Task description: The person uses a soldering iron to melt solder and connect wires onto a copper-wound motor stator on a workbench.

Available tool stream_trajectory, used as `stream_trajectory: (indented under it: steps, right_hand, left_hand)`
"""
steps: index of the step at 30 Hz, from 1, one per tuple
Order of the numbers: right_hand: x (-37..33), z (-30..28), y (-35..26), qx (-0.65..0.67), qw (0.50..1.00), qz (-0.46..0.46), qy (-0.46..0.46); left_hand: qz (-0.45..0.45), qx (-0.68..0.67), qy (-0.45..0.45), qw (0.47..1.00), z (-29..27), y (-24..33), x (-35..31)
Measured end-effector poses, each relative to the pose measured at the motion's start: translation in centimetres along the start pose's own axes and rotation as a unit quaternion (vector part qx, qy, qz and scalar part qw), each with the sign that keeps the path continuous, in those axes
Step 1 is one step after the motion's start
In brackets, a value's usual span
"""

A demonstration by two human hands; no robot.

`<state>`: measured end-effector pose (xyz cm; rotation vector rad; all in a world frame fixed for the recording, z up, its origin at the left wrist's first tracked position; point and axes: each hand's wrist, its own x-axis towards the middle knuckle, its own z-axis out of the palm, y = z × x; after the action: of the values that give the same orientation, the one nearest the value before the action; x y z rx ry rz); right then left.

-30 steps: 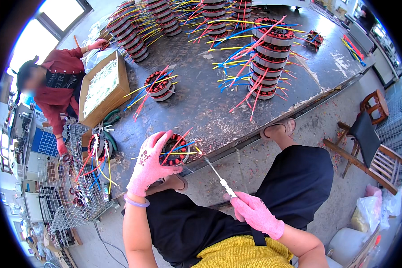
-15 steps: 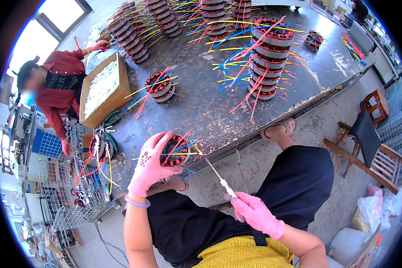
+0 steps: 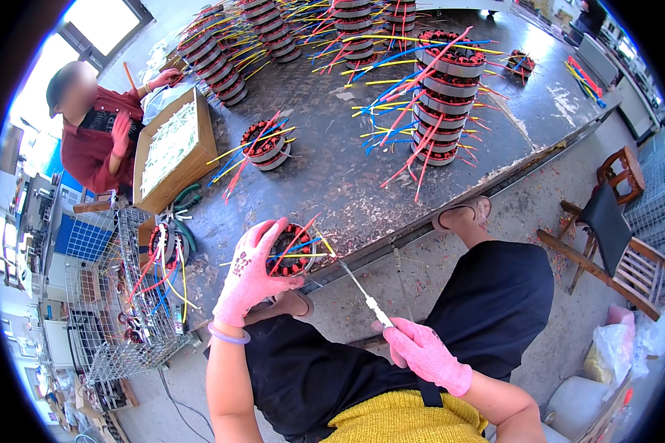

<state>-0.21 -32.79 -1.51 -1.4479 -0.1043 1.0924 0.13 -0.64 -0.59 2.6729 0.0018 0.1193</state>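
Note:
My left hand (image 3: pixel 250 269), in a pink glove, is closed round a motor stator (image 3: pixel 297 264) at the table's near edge. Red copper coils fill the stator's ring; red, blue and yellow wires stick out of it. In my right hand (image 3: pixel 421 353), also gloved in pink, is a slim white-handled tool (image 3: pixel 374 304) with a thin metal shaft. Its tip is close to the end of the stator's yellow wire; whether they touch I cannot tell. Another stator (image 3: pixel 264 145) lies farther back on the table, its wires pointing left.
Tall stacks of stators (image 3: pixel 445 103) stand on the dark table (image 3: pixel 332 148). On the left are a cardboard box (image 3: pixel 176 148) of white sleeves, green-handled pliers (image 3: pixel 188 199) and a wire basket (image 3: pixel 137 347). A co-worker (image 3: pixel 96 133) sits beyond the box; a chair (image 3: pixel 613 229) stands right.
The co-worker at the left has straightened up and raised the lowered gloved hand to the box's side. My hands, the stator and the tool have hardly moved.

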Motion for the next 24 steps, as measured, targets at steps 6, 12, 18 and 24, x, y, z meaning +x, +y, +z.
stream_trajectory:
  steps: [6,12,18,24]
  right_hand:
    - [0.1,-0.2,0.8,0.028,1.0,-0.002,-0.001]
    - [0.0,-0.1,0.5,0.031,0.999,0.005,0.006]
    - [0.2,-0.1,0.8,0.038,0.999,0.0,-0.003]
    - [0.2,0.1,0.6,0.039,0.999,0.002,0.0]
  left_hand:
    - [-0.023,-0.025,-0.006,0.999,-0.2,0.5,0.0]
    - [0.026,0.005,-0.015,1.0,-0.2,-0.3,-0.4]
    - [0.028,-0.001,-0.026,0.999,-0.5,-0.1,-0.1]
    - [0.04,-0.012,-0.02,0.999,-0.5,-0.2,-0.1]
